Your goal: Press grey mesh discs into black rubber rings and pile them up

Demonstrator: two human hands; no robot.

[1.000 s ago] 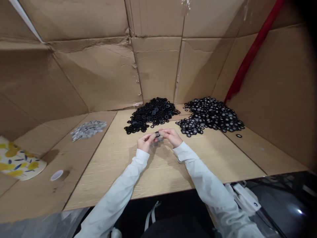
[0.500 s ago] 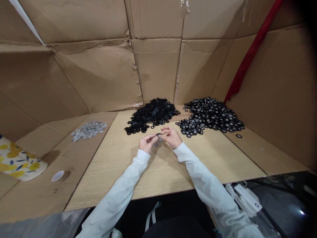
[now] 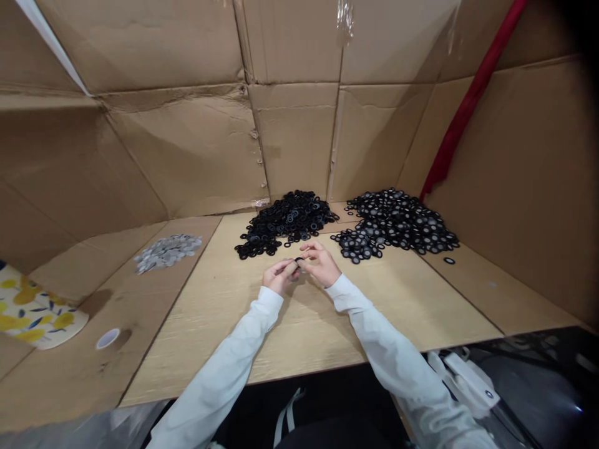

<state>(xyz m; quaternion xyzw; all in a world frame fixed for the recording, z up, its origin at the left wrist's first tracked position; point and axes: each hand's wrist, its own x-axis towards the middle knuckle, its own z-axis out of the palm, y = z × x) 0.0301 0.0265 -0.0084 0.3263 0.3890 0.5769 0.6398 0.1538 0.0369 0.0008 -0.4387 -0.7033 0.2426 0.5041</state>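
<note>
My left hand (image 3: 279,275) and my right hand (image 3: 321,264) meet above the middle of the table, fingertips pinched together. Between them is a small black ring (image 3: 299,259), gripped from both sides; whether a disc sits inside it is hidden by my fingers. Just beyond my hands lies a heap of loose black rings (image 3: 292,215). Right of that spreads a second heap, of black rings with pale grey centres (image 3: 397,218). Far to the left is a flat pile of greyish translucent discs (image 3: 168,252).
Cardboard walls (image 3: 294,137) enclose the table (image 3: 224,312) at the back and sides. At left stand a white cup with a yellow fruit pattern (image 3: 44,312) and a small white round piece (image 3: 108,338). A red strip (image 3: 468,112) runs down the right corner. A white device (image 3: 470,383) sits below the front right edge.
The view has tilted slightly, so everything sits a little lower. My hands stay together on the black ring; pale pieces seen beneath my fingers before no longer show.
</note>
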